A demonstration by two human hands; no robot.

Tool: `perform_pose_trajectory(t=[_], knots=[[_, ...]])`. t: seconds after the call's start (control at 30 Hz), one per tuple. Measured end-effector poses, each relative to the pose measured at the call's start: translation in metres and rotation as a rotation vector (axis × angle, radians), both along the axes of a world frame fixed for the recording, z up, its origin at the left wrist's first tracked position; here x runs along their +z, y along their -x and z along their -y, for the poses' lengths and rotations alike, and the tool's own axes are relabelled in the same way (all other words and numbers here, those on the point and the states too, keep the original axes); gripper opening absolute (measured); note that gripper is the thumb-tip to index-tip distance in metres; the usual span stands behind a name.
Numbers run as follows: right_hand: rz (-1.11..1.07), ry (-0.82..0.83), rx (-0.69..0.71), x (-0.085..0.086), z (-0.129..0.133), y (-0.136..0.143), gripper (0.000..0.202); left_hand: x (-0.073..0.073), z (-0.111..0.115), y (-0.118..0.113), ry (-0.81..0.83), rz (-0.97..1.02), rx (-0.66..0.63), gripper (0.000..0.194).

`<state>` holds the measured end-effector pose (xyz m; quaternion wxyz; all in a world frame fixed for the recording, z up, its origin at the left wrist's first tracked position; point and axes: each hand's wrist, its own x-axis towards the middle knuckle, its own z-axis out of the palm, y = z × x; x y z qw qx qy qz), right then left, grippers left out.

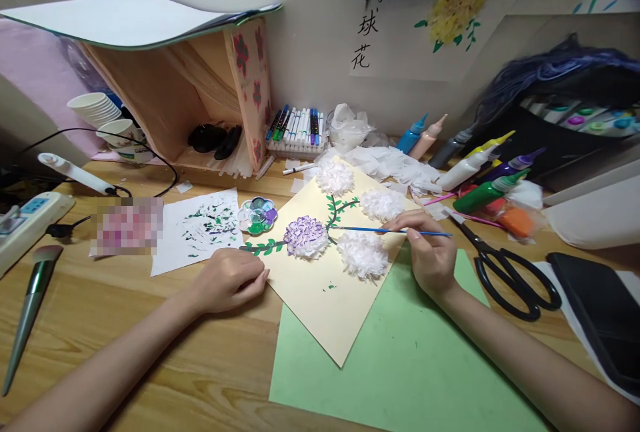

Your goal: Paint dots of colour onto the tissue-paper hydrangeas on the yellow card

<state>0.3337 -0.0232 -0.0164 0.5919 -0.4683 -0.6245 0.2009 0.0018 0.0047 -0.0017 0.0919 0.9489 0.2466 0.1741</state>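
Note:
My right hand (431, 252) pinches a thin blue paintbrush (395, 230), its tip pointing left over the painted stem. Under it lies a cream sheet (335, 325), turned cornerwise, with green-leaved stems. Three white tissue-paper flowers stand on the sheet, one of them a white flower (363, 255) just below the brush. A purple-tinted flower (305, 235) still shows white along its lower edge. My left hand (230, 280) rests curled at the sheet's left edge, with nothing visible in it. A flower-shaped paint palette (257, 216) with green and purple paint is above that hand.
Green paper (400, 352) lies beneath the cream sheet. Black scissors (515, 279) and a dark phone (595, 312) are at right. Paint-smeared paper (200, 229) and a makeup brush (33, 312) are at left. Markers (297, 127), white tissue (385, 164) and paint bottles (493, 191) stand behind.

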Motion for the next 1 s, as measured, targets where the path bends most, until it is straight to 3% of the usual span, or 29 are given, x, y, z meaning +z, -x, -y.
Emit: perform_pose_trajectory(t=[0.8, 0.9, 1.0], knots=[[-0.07, -0.014, 0.003, -0.005, 0.0, -0.002, 0.018, -0.003, 0.001, 0.003, 0.014, -0.015, 0.013, 0.032], [-0.117, -0.076, -0.042, 0.003, 0.002, 0.002, 0.017, -0.003, 0.002, 0.002, -0.011, -0.009, 0.013, 0.033], [0.024, -0.022, 0.061, 0.022, -0.001, 0.017, 0.018, -0.004, 0.003, 0.0, -0.033, -0.014, 0.015, 0.032]])
